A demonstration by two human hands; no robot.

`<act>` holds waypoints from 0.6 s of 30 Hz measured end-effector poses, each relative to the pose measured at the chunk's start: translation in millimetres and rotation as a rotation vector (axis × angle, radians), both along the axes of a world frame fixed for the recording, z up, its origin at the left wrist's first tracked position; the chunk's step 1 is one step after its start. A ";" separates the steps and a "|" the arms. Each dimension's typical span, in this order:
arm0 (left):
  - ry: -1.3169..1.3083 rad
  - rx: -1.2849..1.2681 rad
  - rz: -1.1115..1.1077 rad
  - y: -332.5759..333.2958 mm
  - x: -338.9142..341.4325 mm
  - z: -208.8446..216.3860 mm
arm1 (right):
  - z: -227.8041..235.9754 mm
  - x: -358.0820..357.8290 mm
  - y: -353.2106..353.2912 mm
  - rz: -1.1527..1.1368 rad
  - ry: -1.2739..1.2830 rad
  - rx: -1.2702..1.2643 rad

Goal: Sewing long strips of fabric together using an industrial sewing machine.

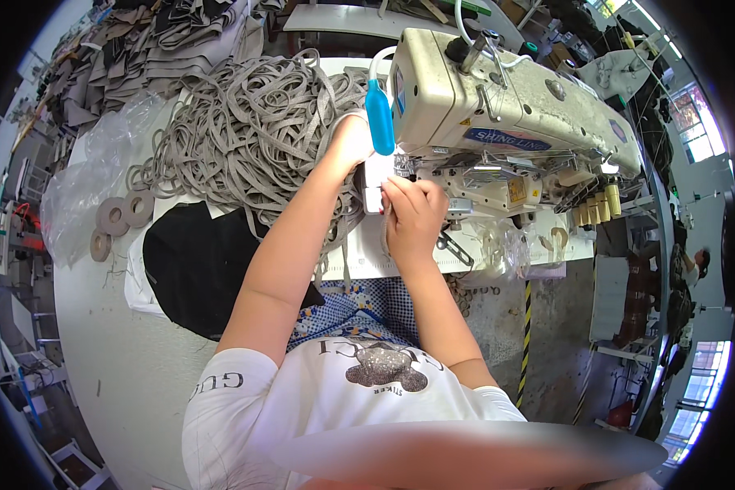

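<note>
A cream industrial sewing machine [457, 90] stands in front of me, its needle area lit by a lamp with a blue handle [379, 118]. At the left of the needle area is my left hand [353, 140]; glare and the lamp hide its fingers. My right hand [416, 214] is closed at the front edge of the lit work area. Its thumb and fingers pinch a narrow grey fabric strap [385, 235], whose end hangs down beside the palm. A large tangled heap of similar grey straps [245, 131] lies to the left of my left hand.
Black fabric [196, 265] and several tape rolls [113, 216] lie left on the white table [98, 343], beside clear plastic sheeting [90, 188]. Stacked grey cloth pieces [155, 49] are at the back left. Thread cones [600, 206] and a plastic bag [502, 249] sit right.
</note>
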State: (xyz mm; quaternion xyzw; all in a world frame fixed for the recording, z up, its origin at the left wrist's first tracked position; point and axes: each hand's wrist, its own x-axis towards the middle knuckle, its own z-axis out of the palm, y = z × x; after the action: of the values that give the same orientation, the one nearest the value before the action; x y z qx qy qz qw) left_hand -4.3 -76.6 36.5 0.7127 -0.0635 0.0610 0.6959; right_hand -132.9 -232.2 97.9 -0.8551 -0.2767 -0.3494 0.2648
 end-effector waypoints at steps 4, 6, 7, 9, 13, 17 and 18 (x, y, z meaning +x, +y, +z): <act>-0.029 -0.041 0.054 6.4 -9.4 15.3 | -0.5 1.8 7.7 0.017 0.021 -0.012; -0.066 -0.069 0.068 9.9 -20.1 23.2 | -2.0 -0.1 14.0 0.050 0.019 -0.007; -0.037 -0.037 0.116 13.5 -25.4 24.7 | -2.8 -0.4 16.1 0.069 0.022 -0.004; 0.015 0.028 0.208 19.3 -38.4 33.0 | 0.4 -6.0 16.2 0.114 0.037 0.017; 0.173 0.162 0.215 29.9 -83.3 68.5 | 6.4 -25.2 10.1 0.243 0.108 0.123; 0.187 0.004 0.199 31.0 -121.3 89.7 | 8.8 -45.0 -5.1 0.356 0.273 0.348; 0.192 0.011 0.205 30.4 -128.3 92.9 | 9.1 -49.5 -7.7 0.383 0.346 0.448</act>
State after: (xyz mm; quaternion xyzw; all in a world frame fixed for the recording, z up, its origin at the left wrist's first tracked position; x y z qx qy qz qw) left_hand -132.7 -46.2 129.4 0.7216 0.0762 0.0631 0.6852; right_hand -182.4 -239.9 106.9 -0.7549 -0.2995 -0.1952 0.5498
